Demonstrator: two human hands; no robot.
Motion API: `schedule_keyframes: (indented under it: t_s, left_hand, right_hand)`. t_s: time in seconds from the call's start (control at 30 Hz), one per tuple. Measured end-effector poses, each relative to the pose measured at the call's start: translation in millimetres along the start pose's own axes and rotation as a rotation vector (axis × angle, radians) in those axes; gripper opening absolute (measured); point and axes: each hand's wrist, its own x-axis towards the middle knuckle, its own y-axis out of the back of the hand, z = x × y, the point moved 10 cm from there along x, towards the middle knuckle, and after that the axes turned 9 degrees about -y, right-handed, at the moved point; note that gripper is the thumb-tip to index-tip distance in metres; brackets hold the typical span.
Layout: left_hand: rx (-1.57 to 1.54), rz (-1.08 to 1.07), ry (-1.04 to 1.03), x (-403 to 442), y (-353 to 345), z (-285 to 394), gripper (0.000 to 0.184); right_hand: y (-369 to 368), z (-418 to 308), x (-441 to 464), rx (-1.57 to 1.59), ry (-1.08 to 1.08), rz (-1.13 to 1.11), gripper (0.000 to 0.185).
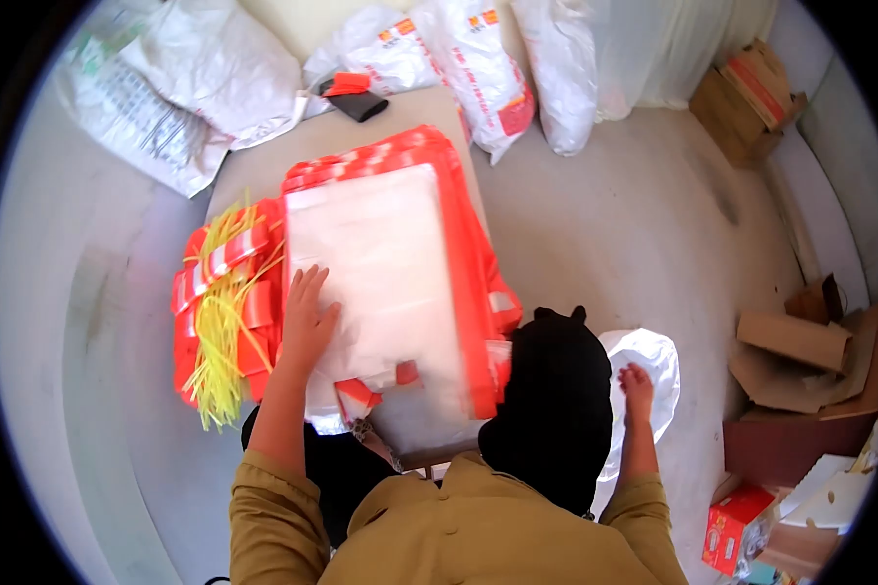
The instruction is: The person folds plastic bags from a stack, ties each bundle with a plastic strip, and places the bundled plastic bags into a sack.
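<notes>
My left hand [310, 314] lies with fingers spread on the left edge of a white, sheet-like layer [380, 258], blurred in places. Beneath this layer is a stack of red-and-white plastic bags [470, 263], showing along the top and right edges. Two small red pieces, one with white [358, 393] and one plain red [407, 372], lie near the front of the stack. Out to the right, my right hand [636, 388] hangs over a white plastic sack [661, 375]. Its fingers are loosely bent and look apart, with nothing visible in them.
Left of the stack, yellow strips [220, 341] lie over bundled red plastic [187, 336]. A black-and-red item [358, 102] is at the table's far end. Filled white sacks [478, 73] line the back. Cardboard boxes [795, 346] and a red box [737, 526] stand at right.
</notes>
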Motion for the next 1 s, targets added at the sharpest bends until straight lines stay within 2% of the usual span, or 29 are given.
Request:
schedule_keyframes:
  t_s: [0.1, 0.23, 0.3, 0.33, 0.43, 0.5, 0.6, 0.7, 0.8, 0.9, 0.97, 1.0]
  left_hand:
    - [-0.052, 0.082, 0.047, -28, 22, -20, 0.058]
    - [-0.035, 0.111, 0.12, -80, 45, -29, 0.059]
    - [-0.036, 0.133, 0.126, -109, 52, -34, 0.06]
    - [-0.035, 0.133, 0.124, -123, 52, -38, 0.06]
    - [-0.069, 0.158, 0.097, -149, 51, -40, 0.054]
    - [-0.11, 0.187, 0.114, -149, 56, -30, 0.051]
    - [-0.108, 0.193, 0.136, -151, 58, -26, 0.048]
    - [-0.126, 0.274, 0.126, -152, 70, -9, 0.041]
    - [-0.185, 0.422, 0.129, -160, 78, 11, 0.033]
    - [-0.344, 0.429, 0.221, -182, 54, 4, 0.031]
    - [-0.447, 0.474, 0.256, -190, 48, 3, 0.031]
    - [-0.451, 0.481, 0.25, -192, 50, 5, 0.031]
  right_hand:
    - [-16, -117, -24, 0.073, 0.187, 0.032, 0.033]
    - [-95, -266, -116, 0.028, 0.47, -0.121, 0.027]
    - [-156, -300, -158, -0.145, 0.681, -0.315, 0.024]
    - [-192, -314, -191, -0.331, 0.756, -0.352, 0.025]
    - [-303, -304, -276, -0.773, 1.041, -0.494, 0.035]
    - [-362, -278, -311, -0.731, 1.161, -0.746, 0.045]
    - [-419, -256, -355, -0.78, 1.391, -0.754, 0.055]
    - [-453, -238, -377, -0.891, 1.441, -0.754, 0.063]
    - [-472, -234, -395, -0.857, 1.421, -0.771, 0.063]
    - [-485, -209, -409, -1.083, 1.292, -0.887, 0.059]
    - [-472, -196, -436, -1.028, 1.186, -1.166, 0.053]
    - [-464, -196, -443, -0.964, 1.167, -1.23, 0.051]
